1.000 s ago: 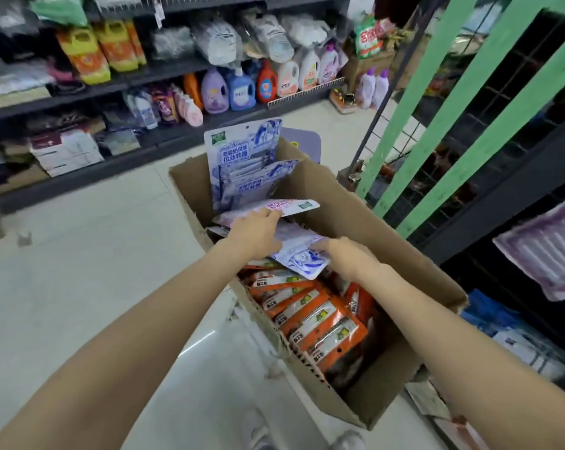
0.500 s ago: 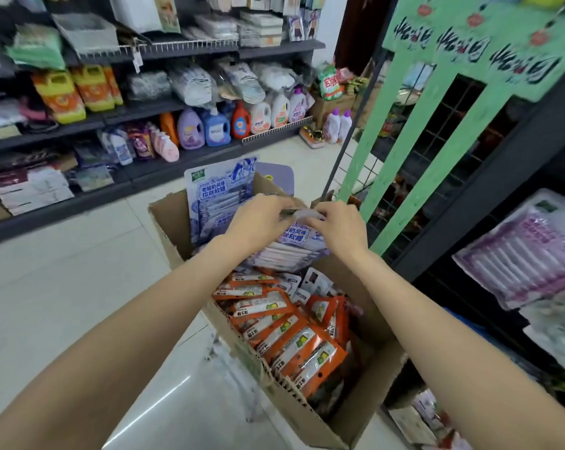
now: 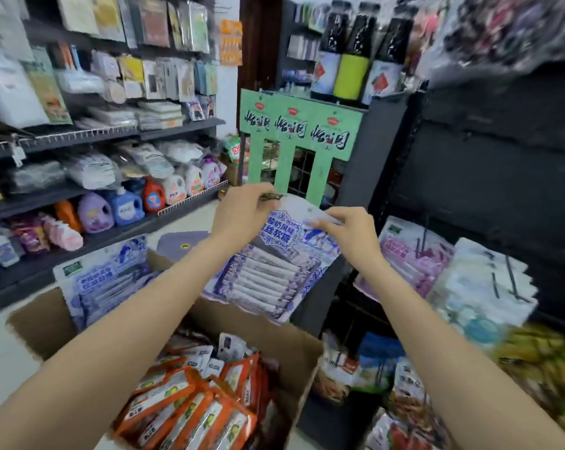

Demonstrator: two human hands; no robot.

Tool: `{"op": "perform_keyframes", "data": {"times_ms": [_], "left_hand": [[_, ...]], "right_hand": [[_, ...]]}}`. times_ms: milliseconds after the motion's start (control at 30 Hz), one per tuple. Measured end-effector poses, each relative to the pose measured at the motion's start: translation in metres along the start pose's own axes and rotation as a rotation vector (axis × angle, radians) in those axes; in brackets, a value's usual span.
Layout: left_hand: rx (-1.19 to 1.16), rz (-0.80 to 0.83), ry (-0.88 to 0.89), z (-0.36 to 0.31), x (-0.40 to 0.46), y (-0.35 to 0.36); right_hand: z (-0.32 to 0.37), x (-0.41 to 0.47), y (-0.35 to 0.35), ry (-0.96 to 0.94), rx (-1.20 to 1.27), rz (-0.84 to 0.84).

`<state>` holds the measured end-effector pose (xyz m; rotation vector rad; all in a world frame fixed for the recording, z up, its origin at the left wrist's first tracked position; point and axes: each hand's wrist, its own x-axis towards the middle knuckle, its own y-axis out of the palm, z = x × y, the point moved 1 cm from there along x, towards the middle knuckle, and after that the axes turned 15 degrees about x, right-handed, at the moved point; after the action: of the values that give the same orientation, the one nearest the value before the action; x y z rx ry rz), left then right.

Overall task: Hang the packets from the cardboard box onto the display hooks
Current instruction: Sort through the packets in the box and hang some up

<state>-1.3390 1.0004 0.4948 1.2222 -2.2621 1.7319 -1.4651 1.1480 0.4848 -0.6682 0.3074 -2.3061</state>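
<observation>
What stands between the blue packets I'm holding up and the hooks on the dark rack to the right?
Nothing visible blocks the way. Both hands, left hand and right hand, hold the blue packets in open air; the nearest hooks already carry pink packets and white packets.

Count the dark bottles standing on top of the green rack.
3, in a row above the green rack: left bottle, middle bottle, right bottle. More may be hidden beyond.
</observation>
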Motion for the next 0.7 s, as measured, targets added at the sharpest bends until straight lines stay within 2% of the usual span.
{"op": "perform_keyframes", "data": {"times_ms": [100,267,333,433,500,700], "left_hand": [[-0.017,-0.057,0.067,-0.040,0.022,0.005],[0.048,-0.017,0.142,-0.097,0.042,0.031],[0.153,0.028,0.183,-0.113,0.044,0.047],[0.372,0.160,0.401,-0.137,0.044,0.083],[0.408,0.229,0.481,-0.152,0.042,0.111],[0.159,0.429,0.333,-0.176,0.039,0.187]], "right_hand": [[-0.002,0.002,-0.042,-0.039,-0.010,-0.101],[-0.022,0.001,-0.102,-0.012,-0.066,-0.159],[-0.040,-0.005,-0.119,0.025,-0.097,-0.163],[-0.072,-0.016,-0.134,0.099,-0.196,-0.161],[-0.097,-0.019,-0.138,0.157,-0.257,-0.143],[-0.160,-0.031,-0.162,0.312,-0.292,-0.102]]}}
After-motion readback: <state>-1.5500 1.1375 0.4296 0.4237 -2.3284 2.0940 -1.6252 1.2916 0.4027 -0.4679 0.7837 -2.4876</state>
